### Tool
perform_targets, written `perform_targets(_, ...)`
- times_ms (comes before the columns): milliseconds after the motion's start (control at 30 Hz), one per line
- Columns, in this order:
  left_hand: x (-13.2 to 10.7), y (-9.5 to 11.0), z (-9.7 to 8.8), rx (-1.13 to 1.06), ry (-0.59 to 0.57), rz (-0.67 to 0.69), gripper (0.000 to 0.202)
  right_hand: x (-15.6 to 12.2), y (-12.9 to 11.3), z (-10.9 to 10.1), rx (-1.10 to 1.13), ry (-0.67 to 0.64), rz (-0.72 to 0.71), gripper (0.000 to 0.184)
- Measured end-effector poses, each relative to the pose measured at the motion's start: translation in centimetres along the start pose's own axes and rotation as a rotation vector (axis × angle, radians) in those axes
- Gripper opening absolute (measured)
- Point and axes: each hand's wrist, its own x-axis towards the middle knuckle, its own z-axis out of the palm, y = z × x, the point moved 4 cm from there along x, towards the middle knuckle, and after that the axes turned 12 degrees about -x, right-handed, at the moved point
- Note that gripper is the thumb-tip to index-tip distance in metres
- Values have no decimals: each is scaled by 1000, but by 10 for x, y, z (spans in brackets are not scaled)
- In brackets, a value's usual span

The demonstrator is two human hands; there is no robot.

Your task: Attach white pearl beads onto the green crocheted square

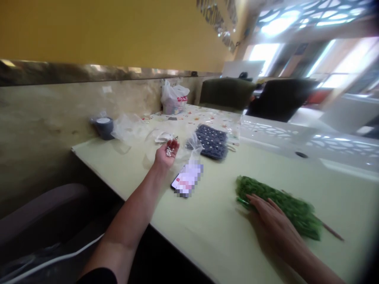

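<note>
Pearl beads (168,152) sat in a small heap in the left hand (164,154), which lay palm up with its fingers half curled, loosely cupping them just past the far corner of the phone (186,179). The screen of that phone was blurred out. The person had pearl work in hand, with the beads gathered and held, not yet set down on anything.

The right hand (272,225) was open, its fingers (260,203) spread and resting on a long green knitted piece (284,207) well to the right of the phone, with no visible grip. A green tip (240,201) poked out by the fingers, and a thin wooden stick (333,230) ran out from the far end of the knitting; I couldn't tell whether the two were one needle.

A clear plastic bag (194,148) lay just beyond the phone, near the left hand. Past it was a grey mat (211,142) studded with pearls. Farther beyond the phone, along the wall of the pale table (207,252), stood a dark roll (103,128), crumpled clear plastic (128,128) and a white carrier bag (173,98), with dark chairs (226,92) past the table's far end.
</note>
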Motion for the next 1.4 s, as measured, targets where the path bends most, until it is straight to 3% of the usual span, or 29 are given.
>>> perform_targets(100,-26,-24,11,75,-28,-69,20,-19,0,-17,160,-44,25,25)
perform_targets(167,-47,-45,18,122,-47,-124,21,-19,-3,-40,285,-51,123,18)
perform_targets(267,-84,-81,21,178,-72,-221,21,-10,-1,-78,469,10,414,15)
perform_targets(367,-120,-122,14,220,-66,-338,21,10,-2,-107,676,62,463,16)
perform_targets(433,-137,-147,6,236,-48,-404,23,21,4,-114,720,80,460,24)
perform_targets(533,-144,-178,-4,260,-12,-435,25,17,23,-108,592,154,575,48)
perform_targets(600,-137,-195,-6,288,-1,-444,25,7,22,-96,534,153,524,46)
perform_targets(633,-133,-204,-6,303,-3,-450,25,1,13,-89,523,118,430,40)
perform_targets(733,-126,-227,-8,337,-21,-416,23,-15,-32,-68,406,-93,55,18)
perform_targets(800,-133,-236,-16,344,-26,-348,19,-27,-57,-59,258,-226,-64,17)
perform_targets(900,-162,-235,-34,399,-106,-307,10,-48,-69,-65,299,-321,-70,22)
perform_targets(967,-183,-225,-40,553,-350,-301,16,-67,-65,-83,573,-302,-32,26)
perform_targets(1000,-192,-217,-43,607,-416,-306,17,-78,-62,-95,768,-283,15,26)
perform_targets(1067,-203,-200,-48,680,-508,-310,17,-103,-61,-114,1127,-309,138,29)
perform_targets(1133,-208,-184,-51,714,-545,-298,15,-131,-74,-122,1330,-380,171,33)
perform_targets(1200,-216,-172,-55,736,-561,-290,14,-162,-94,-110,1404,-471,268,35)
perform_targets(1267,-228,-161,-64,755,-570,-293,14,-198,-111,-76,1308,-541,540,36)
perform_targets(1333,-242,-149,-74,769,-568,-281,14,-233,-120,-40,1123,-455,881,41)
perform_targets(1400,-256,-134,-86,780,-551,-246,13,-256,-127,-16,996,-331,970,43)
